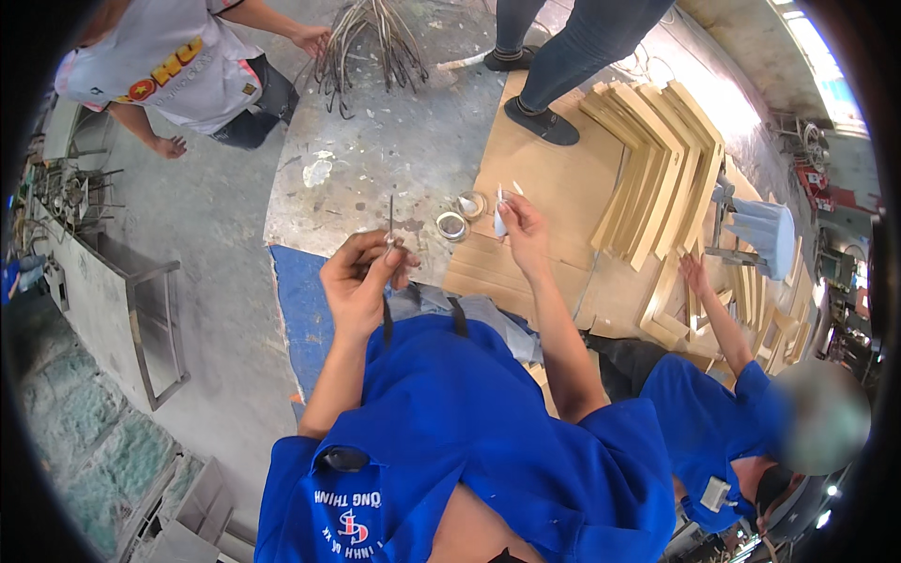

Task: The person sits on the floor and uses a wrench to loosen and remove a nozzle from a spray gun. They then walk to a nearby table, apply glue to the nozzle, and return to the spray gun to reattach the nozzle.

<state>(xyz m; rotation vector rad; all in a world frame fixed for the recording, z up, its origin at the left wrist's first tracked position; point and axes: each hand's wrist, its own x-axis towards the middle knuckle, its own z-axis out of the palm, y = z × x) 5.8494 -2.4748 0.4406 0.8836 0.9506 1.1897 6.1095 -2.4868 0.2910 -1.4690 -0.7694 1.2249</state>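
My left hand point(361, 277) is closed, with thumb and fingers pinching a thin dark metal rod point(391, 214) that points away from me. Something small and shiny shows at the rod's base, too small to make out. In my right hand point(524, 230) is a small white bottle with a pointed nozzle point(500, 221), held upright between thumb and fingers. Between the hands, a round ring-shaped thing with a pale rim point(452, 226) lies on the stained grey surface. A second round ring point(471, 205) touches or nearly touches it, with something whitish inside.
Flat cardboard point(554, 188) covers the right side, bearing stacked gold-coloured angled frames point(657, 159). A person's dark shoe point(542, 123) stands on it. Another person's hand point(694, 277) reaches the frames. At far left are a person in white point(178, 66), bundled metal rods point(371, 52) and a metal table frame point(155, 328).
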